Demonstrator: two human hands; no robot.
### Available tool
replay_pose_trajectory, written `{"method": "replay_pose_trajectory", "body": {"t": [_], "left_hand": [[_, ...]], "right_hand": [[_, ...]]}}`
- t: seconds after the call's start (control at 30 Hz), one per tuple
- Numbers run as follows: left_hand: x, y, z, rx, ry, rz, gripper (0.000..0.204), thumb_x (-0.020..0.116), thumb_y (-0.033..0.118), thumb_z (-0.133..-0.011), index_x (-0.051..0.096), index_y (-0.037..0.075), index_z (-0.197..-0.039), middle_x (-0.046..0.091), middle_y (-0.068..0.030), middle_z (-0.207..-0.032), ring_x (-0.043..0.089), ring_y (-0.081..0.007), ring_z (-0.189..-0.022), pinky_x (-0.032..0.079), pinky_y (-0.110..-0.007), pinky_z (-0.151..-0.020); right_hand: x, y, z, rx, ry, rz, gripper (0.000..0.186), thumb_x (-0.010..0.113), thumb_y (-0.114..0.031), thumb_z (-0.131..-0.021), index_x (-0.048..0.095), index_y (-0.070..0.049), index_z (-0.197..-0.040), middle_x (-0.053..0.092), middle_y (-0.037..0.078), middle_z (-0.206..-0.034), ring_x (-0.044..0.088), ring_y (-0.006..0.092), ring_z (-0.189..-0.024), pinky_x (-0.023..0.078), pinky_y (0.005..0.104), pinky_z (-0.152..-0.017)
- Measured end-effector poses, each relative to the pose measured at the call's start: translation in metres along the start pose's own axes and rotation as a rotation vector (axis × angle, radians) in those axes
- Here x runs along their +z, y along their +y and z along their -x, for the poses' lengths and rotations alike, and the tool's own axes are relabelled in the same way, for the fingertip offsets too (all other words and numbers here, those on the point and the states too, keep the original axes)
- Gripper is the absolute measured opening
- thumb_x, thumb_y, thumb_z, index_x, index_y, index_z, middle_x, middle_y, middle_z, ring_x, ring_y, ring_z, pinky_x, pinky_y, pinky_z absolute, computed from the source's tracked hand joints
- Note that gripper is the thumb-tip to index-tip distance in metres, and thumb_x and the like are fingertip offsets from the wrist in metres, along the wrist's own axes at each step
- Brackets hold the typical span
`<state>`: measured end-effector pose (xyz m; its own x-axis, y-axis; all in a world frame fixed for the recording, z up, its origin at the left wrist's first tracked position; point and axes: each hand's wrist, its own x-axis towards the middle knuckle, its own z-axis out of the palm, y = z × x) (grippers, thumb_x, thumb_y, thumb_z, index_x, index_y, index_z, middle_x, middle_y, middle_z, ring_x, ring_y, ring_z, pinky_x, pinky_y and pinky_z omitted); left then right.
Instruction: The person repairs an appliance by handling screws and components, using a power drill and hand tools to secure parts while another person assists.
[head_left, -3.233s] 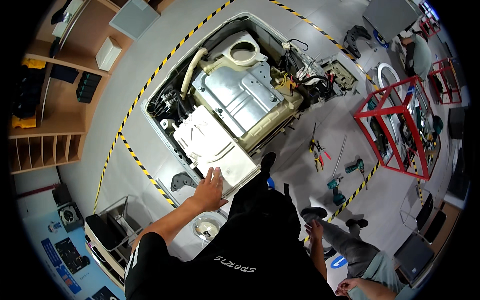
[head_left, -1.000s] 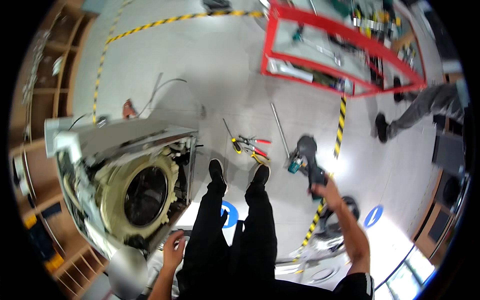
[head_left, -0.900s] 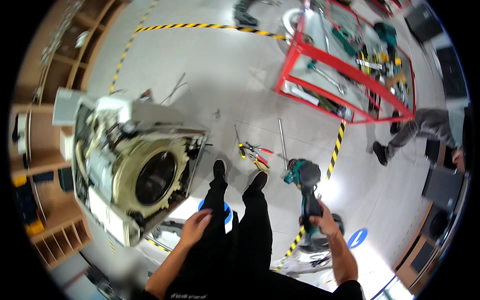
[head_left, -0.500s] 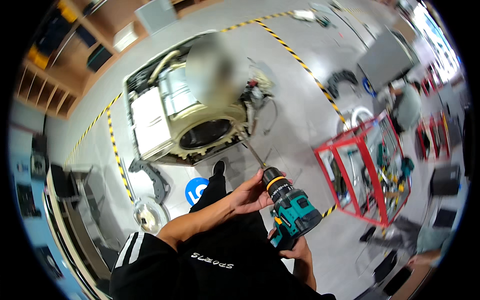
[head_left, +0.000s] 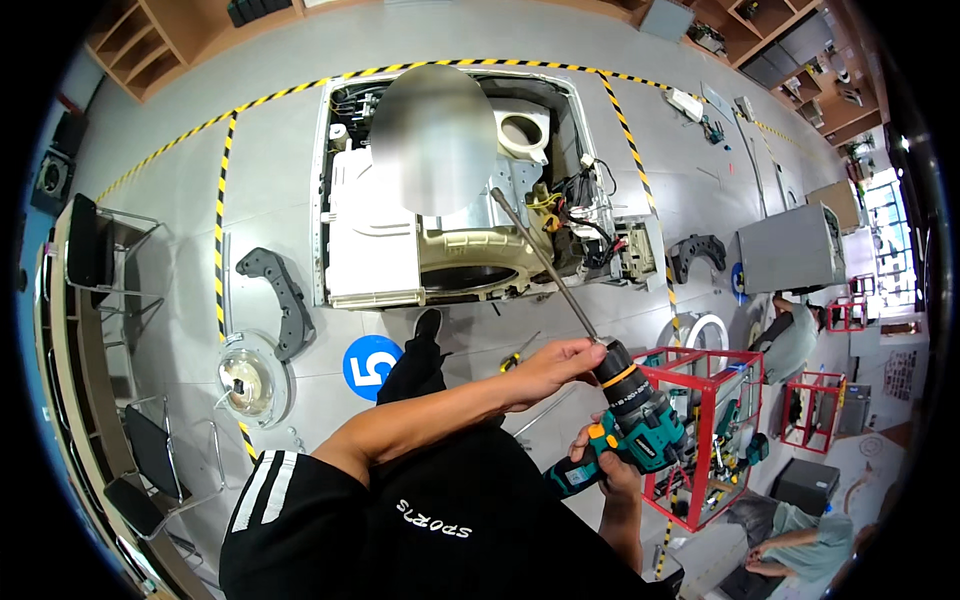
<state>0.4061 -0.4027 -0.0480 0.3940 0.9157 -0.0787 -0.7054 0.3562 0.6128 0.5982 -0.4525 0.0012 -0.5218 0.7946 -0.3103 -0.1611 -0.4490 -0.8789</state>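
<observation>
Lower right, my right hand (head_left: 620, 478) clamps one cordless drill (head_left: 648, 435); my left hand (head_left: 550, 372) pinches its one chuck (head_left: 622, 382).

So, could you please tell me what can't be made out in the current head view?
In the head view:
- Opened machine: part of its top, covered by a blurred oval.
- Drill: part of its grip, behind the right hand.
- Red cart: part of its left side, behind the drill.

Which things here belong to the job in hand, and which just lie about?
Likely in the job:
- green drill in right hand
- long bit
- opened appliance

Seemingly lying about:
- dark curved block, left floor
- round glass door
</observation>
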Motion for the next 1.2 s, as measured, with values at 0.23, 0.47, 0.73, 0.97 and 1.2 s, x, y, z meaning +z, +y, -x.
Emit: {"method": "replay_pose_trajectory", "body": {"t": [0.23, 0.47, 0.73, 0.97, 1.2], "left_hand": [[-0.024, 0.032, -0.027, -0.236, -0.108, 0.174, 0.045, 0.048, 0.046, -0.089, 0.055, 0.005, -0.107, 0.055, -0.0019, -0.106, 0.050, -0.0075, -0.092, 0.046, -0.025, -0.077], [-0.041, 0.050, -0.049, -0.326, -0.243, 0.047, 0.050, 0.048, 0.042, -0.090, 0.046, 0.003, -0.122, 0.052, -0.0033, -0.117, 0.052, -0.0112, -0.097, 0.046, -0.027, -0.079], [-0.166, 0.091, -0.052, 0.322, 0.620, -1.167, 0.019, 0.062, 0.012, -0.079, 0.063, 0.000, -0.094, 0.063, -0.0128, -0.083, 0.060, -0.0194, -0.070, 0.048, -0.029, -0.065], [-0.245, 0.085, -0.095, 0.313, 0.460, -1.382, 0.035, 0.070, 0.010, -0.070, 0.059, 0.000, -0.101, 0.056, -0.0113, -0.078, 0.055, -0.0244, -0.068, 0.045, -0.034, -0.064], [-0.247, 0.082, -0.105, 0.256, 0.452, -1.320, 0.029, 0.072, 0.009, -0.068, 0.063, 0.000, -0.095, 0.058, -0.0112, -0.076, 0.055, -0.0248, -0.067, 0.046, -0.033, -0.063]], "right_hand": [[0.023, -0.023, -0.025, 0.171, 0.207, -0.189, 0.059, 0.073, -0.026, -0.069, 0.046, -0.001, -0.115, 0.056, 0.012, -0.084, 0.057, 0.0241, -0.071, 0.046, 0.0354, -0.065], [0.037, -0.053, -0.046, 0.209, 0.385, -0.317, 0.045, 0.064, -0.024, -0.072, 0.045, -0.002, -0.107, 0.051, 0.007, -0.072, 0.049, 0.0168, -0.053, 0.039, 0.0307, -0.056], [0.029, -0.105, -0.077, 0.332, 0.484, 0.084, 0.041, 0.067, -0.010, -0.067, 0.052, 0.004, -0.103, 0.055, 0.010, -0.073, 0.056, 0.0210, -0.058, 0.046, 0.0309, -0.056], [0.035, -0.164, -0.144, 0.448, 0.322, 0.462, 0.026, 0.061, 0.002, -0.074, 0.052, 0.004, -0.098, 0.056, 0.008, -0.072, 0.057, 0.0180, -0.059, 0.047, 0.0302, -0.057], [0.043, -0.199, -0.193, 0.497, 0.113, 0.738, 0.027, 0.061, -0.002, -0.078, 0.051, 0.002, -0.103, 0.057, 0.005, -0.076, 0.056, 0.0117, -0.058, 0.048, 0.0258, -0.054]]}}
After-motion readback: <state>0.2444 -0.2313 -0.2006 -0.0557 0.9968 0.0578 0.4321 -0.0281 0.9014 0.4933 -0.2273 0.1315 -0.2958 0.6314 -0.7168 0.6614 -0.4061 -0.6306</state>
